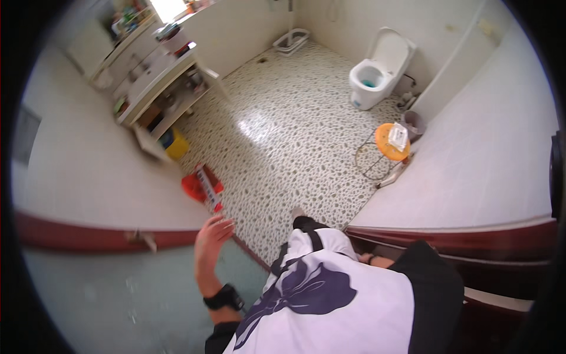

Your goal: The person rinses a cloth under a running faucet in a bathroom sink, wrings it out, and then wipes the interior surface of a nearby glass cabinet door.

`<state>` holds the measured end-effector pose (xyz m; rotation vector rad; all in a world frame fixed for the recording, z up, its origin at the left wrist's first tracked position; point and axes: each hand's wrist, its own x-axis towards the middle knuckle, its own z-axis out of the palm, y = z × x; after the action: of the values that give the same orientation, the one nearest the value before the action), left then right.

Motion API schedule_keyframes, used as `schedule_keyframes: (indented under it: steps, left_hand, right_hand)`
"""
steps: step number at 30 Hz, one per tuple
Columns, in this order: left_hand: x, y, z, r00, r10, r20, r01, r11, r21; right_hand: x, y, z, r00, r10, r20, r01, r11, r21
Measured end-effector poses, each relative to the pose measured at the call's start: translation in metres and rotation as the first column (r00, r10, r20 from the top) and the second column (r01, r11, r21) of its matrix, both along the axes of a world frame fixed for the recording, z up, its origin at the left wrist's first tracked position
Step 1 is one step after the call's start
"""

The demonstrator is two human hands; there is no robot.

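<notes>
My left hand (214, 236) is raised in front of the open door, its fingers stretched out and nothing in them. Just beyond its fingertips, lower down on the floor, lies a red item (194, 187) with a long white-and-red strip-shaped thing (208, 186) across it. My right hand (364, 258) hangs low beside my white shirt, close to the dark red door frame (413, 239). Its fingers are mostly hidden, so what it touches does not show. The green door (118, 289) with a metal handle (141, 238) fills the lower left.
A pebble-patterned floor (283, 141) stretches ahead. On the left stands a washbasin counter (156, 79) with shelves and a yellow container (175, 145). On the right are a white toilet (368, 88), lid up, an orange stool (386, 144) with a white packet, and a bin (414, 123). A white basket (291, 41) sits at the back.
</notes>
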<state>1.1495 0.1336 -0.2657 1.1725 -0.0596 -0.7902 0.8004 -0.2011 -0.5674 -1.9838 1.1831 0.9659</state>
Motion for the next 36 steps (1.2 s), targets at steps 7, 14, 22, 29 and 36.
schedule_keyframes:
  steps: [7, 14, 22, 29, 36]
  left_hand:
    - [0.088, 0.092, -0.018, 0.784, 0.575, -0.234, -0.591, 0.807, 0.005]
    - [0.271, 0.077, -0.043, 0.817, 0.516, -0.256, -0.535, 0.845, -0.001]
    - [0.516, 0.003, 0.026, 0.949, 0.315, 0.026, -0.311, 0.944, -0.109]
    - [0.652, -0.053, 0.029, 0.992, -0.113, -0.058, 0.106, 0.987, -0.118]
    - [0.664, 0.051, -0.036, 0.954, -0.16, 0.255, -0.037, 0.779, 0.626]
  right_hand:
    - [0.271, -0.083, 0.029, 0.965, -0.002, 0.261, 0.025, 0.996, -0.084]
    - [0.497, -0.078, 0.088, 0.718, -0.588, 0.372, 0.379, 0.779, 0.5]
    - [0.667, -0.043, 0.161, 0.553, -0.658, 0.512, 0.3, 0.73, 0.614]
    - [0.865, -0.048, 0.223, 0.538, -0.476, 0.695, 0.054, 0.843, 0.535]
    - [1.065, -0.049, 0.251, 0.63, -0.156, 0.761, -0.236, 0.895, 0.379]
